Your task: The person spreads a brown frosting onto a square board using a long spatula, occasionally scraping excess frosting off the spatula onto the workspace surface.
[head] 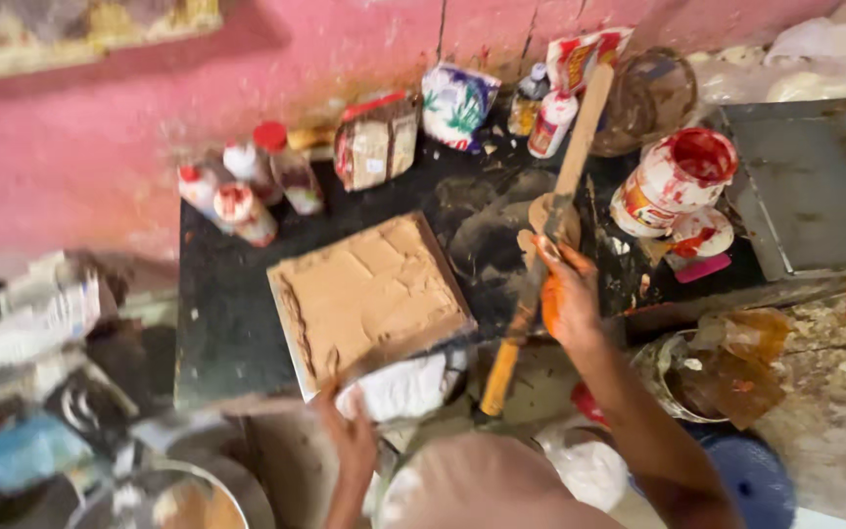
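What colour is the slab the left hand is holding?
Light tan-brown, seen in the head view: the slab at the left hand.

2 bare forearms, no sleeves; right hand (568, 306) smeared with orange paste

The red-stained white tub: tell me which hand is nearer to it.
Right. The right hand grips a long wooden tool just left of and below the tub. The left hand is much farther off, at the near edge of the square tray.
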